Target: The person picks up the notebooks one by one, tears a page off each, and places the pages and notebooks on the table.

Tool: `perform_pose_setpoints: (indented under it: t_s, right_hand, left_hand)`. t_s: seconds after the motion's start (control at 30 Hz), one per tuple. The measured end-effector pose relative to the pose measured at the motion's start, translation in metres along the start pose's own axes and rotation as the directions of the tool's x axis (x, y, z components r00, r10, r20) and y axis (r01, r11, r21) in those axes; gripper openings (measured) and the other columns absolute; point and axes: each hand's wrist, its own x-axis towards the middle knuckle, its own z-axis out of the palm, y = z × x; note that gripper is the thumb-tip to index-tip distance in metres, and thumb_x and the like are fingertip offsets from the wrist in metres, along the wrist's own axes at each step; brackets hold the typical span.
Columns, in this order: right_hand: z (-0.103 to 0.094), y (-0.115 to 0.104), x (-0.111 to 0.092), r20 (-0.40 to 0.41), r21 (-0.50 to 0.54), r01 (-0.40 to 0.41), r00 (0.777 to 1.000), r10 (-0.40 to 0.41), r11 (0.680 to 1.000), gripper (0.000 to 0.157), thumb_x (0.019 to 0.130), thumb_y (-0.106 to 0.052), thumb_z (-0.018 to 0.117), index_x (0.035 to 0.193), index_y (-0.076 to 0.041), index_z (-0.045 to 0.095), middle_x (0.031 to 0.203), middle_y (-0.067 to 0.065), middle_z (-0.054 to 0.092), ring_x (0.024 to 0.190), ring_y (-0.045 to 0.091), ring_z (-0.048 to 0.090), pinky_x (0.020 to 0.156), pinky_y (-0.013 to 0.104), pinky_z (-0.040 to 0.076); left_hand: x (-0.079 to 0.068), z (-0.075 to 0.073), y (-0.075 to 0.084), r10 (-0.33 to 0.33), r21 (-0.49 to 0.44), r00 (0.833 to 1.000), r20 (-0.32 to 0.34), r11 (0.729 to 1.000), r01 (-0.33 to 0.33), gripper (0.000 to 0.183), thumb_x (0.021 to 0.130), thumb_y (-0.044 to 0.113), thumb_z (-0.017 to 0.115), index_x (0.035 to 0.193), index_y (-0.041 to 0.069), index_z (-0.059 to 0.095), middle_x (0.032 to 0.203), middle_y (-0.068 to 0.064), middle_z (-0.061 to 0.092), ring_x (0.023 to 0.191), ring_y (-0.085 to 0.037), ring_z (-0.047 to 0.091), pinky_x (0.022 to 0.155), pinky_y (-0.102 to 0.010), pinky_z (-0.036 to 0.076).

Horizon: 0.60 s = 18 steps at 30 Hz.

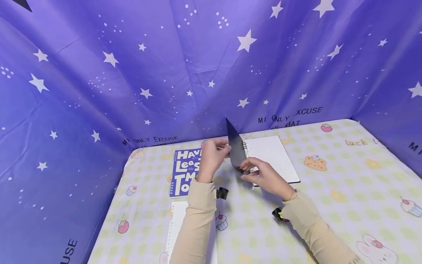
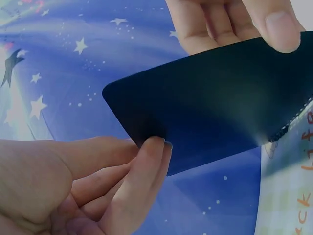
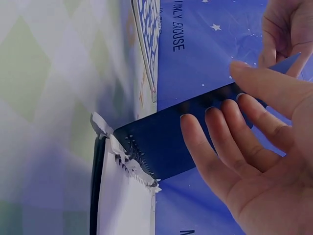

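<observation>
A ring-bound notebook (image 1: 268,157) lies on the table with white lined pages showing. Its black cover (image 1: 236,150) stands raised on the left of the rings. My left hand (image 1: 212,159) pinches the cover's outer edge near a corner, as the left wrist view shows. My right hand (image 1: 268,176) grips the near edge, thumb on one face and fingers on the other. Crumpled, torn paper scraps (image 3: 124,152) cling along the ring binding in the right wrist view.
A blue ring-bound notebook (image 1: 184,172) with big white letters lies to the left, partly behind my left hand. Loose white sheets (image 1: 176,223) with torn hole edges lie nearer, under my left forearm. A purple star-printed curtain (image 1: 197,73) stands behind the patterned tablecloth (image 1: 329,220).
</observation>
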Motion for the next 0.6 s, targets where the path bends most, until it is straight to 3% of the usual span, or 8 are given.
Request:
perform_pose_setpoints:
  t_s: [0.2, 0.6]
  right_hand:
    - [0.004, -0.002, 0.000, -0.005, -0.029, 0.002, 1.000, -0.002, 1.000, 0.026, 0.087, -0.007, 0.075, 0.111, -0.008, 0.064, 0.105, 0.005, 0.066, 0.098, 0.025, 0.065, 0.083, 0.034, 0.058]
    - [0.015, 0.003, 0.003, 0.012, -0.136, 0.031, 0.999, -0.030, 0.990, 0.029, 0.085, -0.004, 0.077, 0.112, -0.006, 0.065, 0.105, 0.006, 0.064, 0.095, 0.022, 0.064, 0.081, 0.039, 0.058]
  left_hand:
    - [-0.002, -0.006, -0.008, -0.003, -0.018, 1.000, -0.016, 1.000, 0.003, 0.021, 0.088, -0.004, 0.066, 0.108, -0.011, 0.071, 0.092, -0.024, 0.072, 0.074, -0.031, 0.074, 0.060, -0.026, 0.061]
    - [-0.007, -0.017, -0.033, -0.028, -0.018, 0.998, -0.049, 0.999, 0.027, 0.022, 0.088, -0.003, 0.066, 0.109, -0.011, 0.070, 0.095, -0.024, 0.072, 0.074, -0.033, 0.074, 0.063, -0.034, 0.062]
